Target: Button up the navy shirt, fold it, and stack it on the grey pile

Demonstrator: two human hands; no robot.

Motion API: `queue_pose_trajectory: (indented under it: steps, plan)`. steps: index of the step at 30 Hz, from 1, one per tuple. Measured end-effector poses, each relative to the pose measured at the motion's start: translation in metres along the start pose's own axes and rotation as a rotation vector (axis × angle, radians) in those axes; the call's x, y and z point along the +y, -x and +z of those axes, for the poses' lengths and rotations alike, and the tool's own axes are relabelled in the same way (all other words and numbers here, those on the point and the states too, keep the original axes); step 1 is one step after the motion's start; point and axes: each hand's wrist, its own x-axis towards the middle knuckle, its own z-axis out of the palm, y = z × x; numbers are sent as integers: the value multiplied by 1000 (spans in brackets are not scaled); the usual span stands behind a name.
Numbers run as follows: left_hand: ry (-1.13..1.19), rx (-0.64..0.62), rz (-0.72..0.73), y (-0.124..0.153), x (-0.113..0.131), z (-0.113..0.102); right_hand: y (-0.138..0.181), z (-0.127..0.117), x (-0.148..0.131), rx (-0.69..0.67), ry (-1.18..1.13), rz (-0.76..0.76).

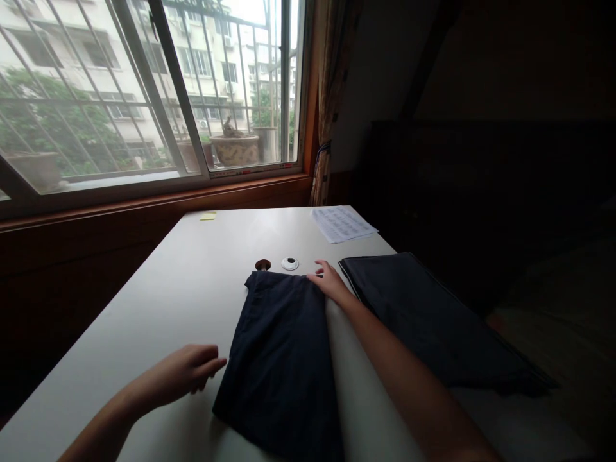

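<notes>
A folded dark navy garment [283, 359] lies on the white table in front of me, narrower at its far edge and with light creases. My right hand [331, 282] is at its far right corner, fingertips touching the cloth and fingers apart. Beside the left edge of the garment is my left hand [195, 369], fingers loosely bent and apart, with nothing visible in it. To the right of my right forearm, a stack of similar dark folded cloth [423, 314] rests with its far right part reaching toward the table edge.
The white table [144, 308] has a cable hole [263, 264] and a white round cover [290, 263] beyond the garment. Printed sheets [342, 223] lie at the back right, yellow sticky notes [208, 216] at the back left. A barred window [231, 83] and tied curtain [323, 147] stand behind.
</notes>
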Motion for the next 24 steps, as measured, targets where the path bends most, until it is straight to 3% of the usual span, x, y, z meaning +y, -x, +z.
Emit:
queue_pose_trajectory:
  steps: [2,4,7,9,13,18,24]
  plan:
    - [-122,206,142,-14,10,-3,7,-3,8,2,-45,56]
    - [-265,333,348,-33,26,5,19,-4,15,-6,-77,99]
    - [-512,388,612,-68,49,32,45,-1,20,-75,-193,145]
    - [-654,409,675,-96,59,51,65,1,19,-142,-286,154]
    - [-737,441,610,-154,60,60,102,-1,1,-196,-208,104]
    - [-581,503,403,-204,43,21,120,-11,-23,-217,-33,78]
    - [-476,618,236,-227,18,-14,129,-13,-28,-252,-57,82]
